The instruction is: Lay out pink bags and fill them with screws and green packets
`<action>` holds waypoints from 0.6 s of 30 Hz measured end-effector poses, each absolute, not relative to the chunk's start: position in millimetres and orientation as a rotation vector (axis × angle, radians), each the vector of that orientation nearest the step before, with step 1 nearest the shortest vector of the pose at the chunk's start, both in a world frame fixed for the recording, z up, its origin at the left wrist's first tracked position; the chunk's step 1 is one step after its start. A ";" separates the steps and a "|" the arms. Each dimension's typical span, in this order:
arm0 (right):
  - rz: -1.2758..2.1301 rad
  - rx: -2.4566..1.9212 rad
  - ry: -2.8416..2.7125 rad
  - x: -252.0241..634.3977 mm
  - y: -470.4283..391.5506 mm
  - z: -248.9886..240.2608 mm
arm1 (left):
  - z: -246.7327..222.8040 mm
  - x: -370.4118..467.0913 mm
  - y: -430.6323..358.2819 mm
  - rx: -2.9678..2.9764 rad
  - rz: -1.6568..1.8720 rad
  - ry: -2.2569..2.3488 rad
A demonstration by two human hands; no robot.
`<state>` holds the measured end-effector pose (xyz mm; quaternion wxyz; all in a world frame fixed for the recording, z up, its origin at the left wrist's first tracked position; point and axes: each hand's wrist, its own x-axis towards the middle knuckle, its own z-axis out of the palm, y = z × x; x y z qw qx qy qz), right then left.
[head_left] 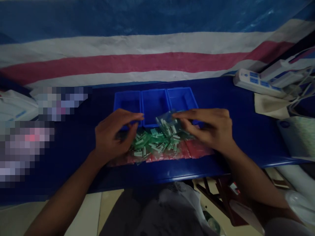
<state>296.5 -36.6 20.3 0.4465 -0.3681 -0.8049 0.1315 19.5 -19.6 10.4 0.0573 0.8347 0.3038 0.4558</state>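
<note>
Between its thumb and fingers, my right hand (209, 126) pinches a small clear plastic bag (167, 125) holding thin whitish strips. This bag hangs over the front of the blue bins. My left hand (114, 132) is raised left of it, thumb and forefinger curved with a small gap, nothing visible between them. Beneath both hands lies a pile of similar small bags (157, 146), some green-tinted, with pale strips inside. They rest on red plastic packets (198, 149) in a row along the table's front. What the strips are is too blurred to tell.
Three joined blue bins (155, 101) stand behind the bags on the blue table (216, 95). A white power strip (256, 82) with cables lies at the right. Striped sheeting (157, 62) hangs behind. Blurred-out items cover the table's left end.
</note>
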 end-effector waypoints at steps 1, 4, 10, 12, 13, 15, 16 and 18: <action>0.428 -0.941 -1.870 293.4 -38.6 20.9 | 10.1 21.1 -19.4 2.657 1.361 0.826; 0.753 -0.956 -1.578 284.5 -44.4 20.4 | 9.5 26.3 -21.6 2.827 1.330 0.684; 1.003 -0.861 -1.557 279.9 -50.4 16.8 | 15.4 28.2 -30.2 2.441 1.399 0.822; 1.012 -0.848 -1.544 279.3 -50.8 14.9 | 16.9 27.9 -31.8 2.356 1.342 0.887; 1.005 -0.845 -1.535 278.6 -50.7 13.6 | 17.1 28.0 -32.2 2.329 1.304 0.929; 0.987 -0.846 -1.520 276.2 -50.1 10.3 | 16.6 28.9 -32.1 2.272 1.245 1.002; 0.973 -0.848 -1.516 274.6 -49.8 8.5 | 16.1 29.6 -31.8 2.255 1.230 1.001; 0.934 -0.850 -1.521 271.0 -49.2 5.3 | 14.8 31.2 -31.1 2.271 1.248 0.914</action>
